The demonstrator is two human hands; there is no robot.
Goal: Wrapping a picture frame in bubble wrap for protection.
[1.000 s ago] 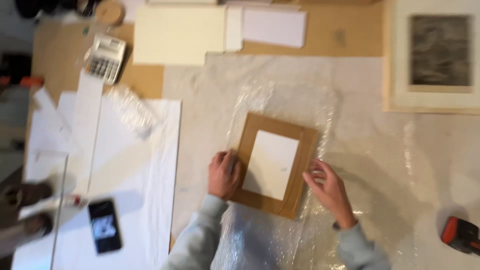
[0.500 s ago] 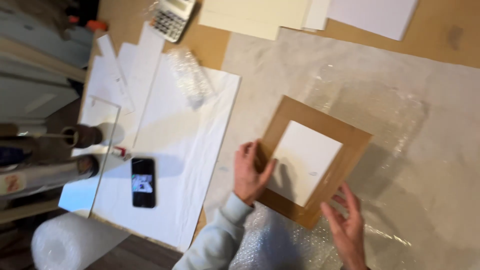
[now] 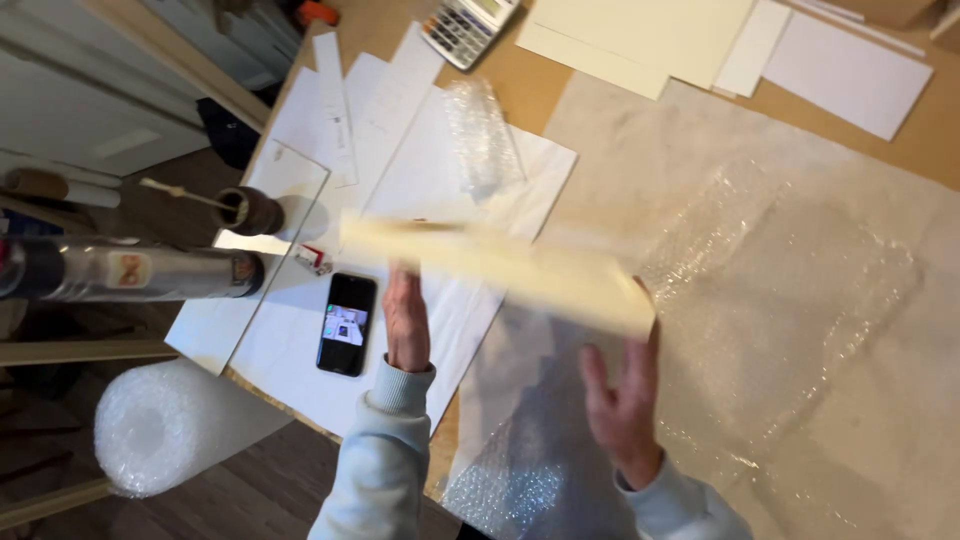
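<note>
The counter point(image 3: 930, 130), a brown board surface, fills most of the view and carries everything else. Over its right half lies a wide sheet of pale wrapping paper point(image 3: 640, 130), and on that a large sheet of clear bubble wrap point(image 3: 800, 300), crinkled and catching the light. To the left lie overlapping white paper sheets point(image 3: 420, 180), with a smaller crumpled piece of bubble wrap point(image 3: 482, 135) on top of them. Cream and white boards point(image 3: 640, 35) lie along the far edge. Off the counter's near left corner stands a thick roll of bubble wrap point(image 3: 165, 425), and above it a silvery tube point(image 3: 120, 270) lies level.

The picture frame point(image 3: 500, 265) is lifted clear of the bubble wrap and tilted, seen nearly edge-on as a long pale blurred bar running from upper left down to the right. The right hand point(image 3: 625, 400) is open with fingers spread, its fingertips against the frame's lower right end. The left hand point(image 3: 405, 320) is flat, fingers straight and together, reaching up to the frame's underside; blur hides whether it grips or only steadies.

A black smartphone point(image 3: 347, 323) with a lit screen lies on the white paper just left of the left hand. A calculator point(image 3: 468, 27) sits at the far edge.
</note>
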